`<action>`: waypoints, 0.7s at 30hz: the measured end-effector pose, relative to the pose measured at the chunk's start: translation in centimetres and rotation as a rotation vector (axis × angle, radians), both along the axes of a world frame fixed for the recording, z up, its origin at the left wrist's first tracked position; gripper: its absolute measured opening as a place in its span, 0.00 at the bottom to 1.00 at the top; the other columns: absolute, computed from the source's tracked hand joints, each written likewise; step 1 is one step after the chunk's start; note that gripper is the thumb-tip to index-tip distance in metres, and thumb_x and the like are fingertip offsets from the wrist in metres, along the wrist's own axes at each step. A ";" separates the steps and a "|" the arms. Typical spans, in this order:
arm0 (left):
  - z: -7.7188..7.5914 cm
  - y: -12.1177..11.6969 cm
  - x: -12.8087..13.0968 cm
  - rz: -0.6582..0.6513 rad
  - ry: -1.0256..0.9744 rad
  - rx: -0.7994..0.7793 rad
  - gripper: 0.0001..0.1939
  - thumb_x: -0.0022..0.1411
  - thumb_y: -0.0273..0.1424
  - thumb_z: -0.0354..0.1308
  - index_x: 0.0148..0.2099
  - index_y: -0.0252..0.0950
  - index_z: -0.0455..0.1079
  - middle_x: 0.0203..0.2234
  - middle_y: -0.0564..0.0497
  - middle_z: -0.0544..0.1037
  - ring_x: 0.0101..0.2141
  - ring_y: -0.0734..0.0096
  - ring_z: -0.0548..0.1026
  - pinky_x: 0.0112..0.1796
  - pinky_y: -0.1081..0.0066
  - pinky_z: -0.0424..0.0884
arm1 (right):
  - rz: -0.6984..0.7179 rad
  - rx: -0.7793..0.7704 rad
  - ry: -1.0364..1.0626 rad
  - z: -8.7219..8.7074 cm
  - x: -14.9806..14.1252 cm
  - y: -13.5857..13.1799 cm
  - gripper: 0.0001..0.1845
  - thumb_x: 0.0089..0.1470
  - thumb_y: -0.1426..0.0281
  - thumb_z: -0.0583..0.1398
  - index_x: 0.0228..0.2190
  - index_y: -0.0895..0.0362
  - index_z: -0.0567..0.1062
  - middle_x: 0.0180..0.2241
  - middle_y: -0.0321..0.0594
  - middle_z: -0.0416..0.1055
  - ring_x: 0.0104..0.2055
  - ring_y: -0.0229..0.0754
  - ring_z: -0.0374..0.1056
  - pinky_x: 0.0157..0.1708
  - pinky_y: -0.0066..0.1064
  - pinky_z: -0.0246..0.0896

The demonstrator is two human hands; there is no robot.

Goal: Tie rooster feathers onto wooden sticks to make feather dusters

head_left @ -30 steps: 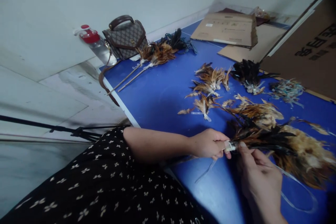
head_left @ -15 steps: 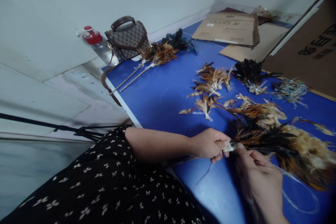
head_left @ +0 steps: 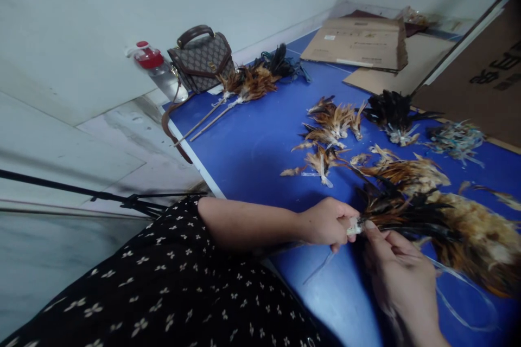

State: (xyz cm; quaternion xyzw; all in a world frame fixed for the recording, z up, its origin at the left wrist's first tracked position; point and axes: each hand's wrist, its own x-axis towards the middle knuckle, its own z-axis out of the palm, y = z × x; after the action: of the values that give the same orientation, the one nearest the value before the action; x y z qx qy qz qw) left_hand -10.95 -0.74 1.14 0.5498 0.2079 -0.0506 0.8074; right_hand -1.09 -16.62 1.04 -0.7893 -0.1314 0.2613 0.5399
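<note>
Fingers: left hand (head_left: 325,222) pinched on the white bound stem of a feather bundle (head_left: 407,214), lower centre of frame; right hand (head_left: 401,276) just below and right of it, fingertips closed on the same bound end. A thin pale strip (head_left: 464,293) trails from the binding across the lower right.

Surface: blue counter (head_left: 252,146) with a white edge, running from lower centre to upper right. Pale floor tiles at left; a black tripod leg (head_left: 81,192) crosses them. White wall along the top.

Surroundings: loose brown feather tufts (head_left: 329,127) at centre; a black tuft (head_left: 391,111) right of them; a heap of tan and orange feathers (head_left: 476,233) at right, touching the held bundle. Two finished dusters on sticks (head_left: 228,100) at upper centre, beside a brown patterned handbag (head_left: 201,62) and a red-capped water bottle (head_left: 157,68). Flattened cardboard (head_left: 358,43) at upper right.

Held bundle: dark brown and black plumes, fanning rightward from the stem, lying low over the counter.
</note>
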 end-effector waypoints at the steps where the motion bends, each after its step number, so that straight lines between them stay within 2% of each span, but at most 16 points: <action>1: 0.0 0.0 0.0 0.015 -0.004 -0.003 0.12 0.78 0.29 0.56 0.37 0.35 0.70 0.24 0.57 0.70 0.18 0.82 0.64 0.23 0.78 0.61 | -0.001 -0.024 0.000 0.0 0.0 0.0 0.37 0.52 0.34 0.75 0.25 0.54 0.74 0.20 0.31 0.61 0.22 0.35 0.50 0.18 0.29 0.43; 4: 0.2 0.2 -0.1 0.033 -0.002 -0.040 0.11 0.78 0.32 0.58 0.38 0.36 0.69 0.27 0.58 0.70 0.19 0.84 0.59 0.23 0.78 0.57 | 0.034 -0.078 -0.093 -0.1 0.2 0.0 0.37 0.56 0.33 0.71 0.25 0.54 0.75 0.20 0.32 0.62 0.22 0.35 0.51 0.18 0.29 0.44; 10: 0.6 0.6 -0.1 -0.036 -0.073 0.031 0.07 0.67 0.25 0.62 0.36 0.37 0.68 0.21 0.59 0.66 0.20 0.78 0.63 0.24 0.75 0.59 | 0.033 -0.061 -0.113 -0.8 0.5 -0.3 0.35 0.58 0.35 0.71 0.27 0.54 0.76 0.20 0.31 0.61 0.21 0.35 0.50 0.18 0.28 0.43; 18: 1.3 0.5 0.1 -0.044 -0.038 -0.136 0.13 0.74 0.29 0.60 0.33 0.37 0.68 0.18 0.62 0.58 0.18 0.81 0.54 0.23 0.75 0.53 | -0.009 -0.041 -0.084 -0.7 0.4 -0.4 0.36 0.58 0.34 0.71 0.28 0.55 0.77 0.20 0.32 0.63 0.21 0.36 0.52 0.17 0.28 0.45; 21: 1.1 0.4 0.2 -0.033 -0.043 -0.159 0.12 0.73 0.28 0.60 0.33 0.35 0.70 0.20 0.59 0.63 0.19 0.83 0.55 0.23 0.76 0.53 | 0.017 0.002 -0.072 -0.8 0.5 -0.4 0.35 0.58 0.34 0.71 0.30 0.55 0.78 0.20 0.31 0.62 0.21 0.35 0.51 0.17 0.28 0.45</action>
State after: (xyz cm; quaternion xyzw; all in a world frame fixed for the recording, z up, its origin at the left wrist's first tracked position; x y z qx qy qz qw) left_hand -10.72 -0.30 2.24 0.4883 0.1770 -0.0683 0.8518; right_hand -0.56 -17.00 0.24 -0.7964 -0.1579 0.2371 0.5335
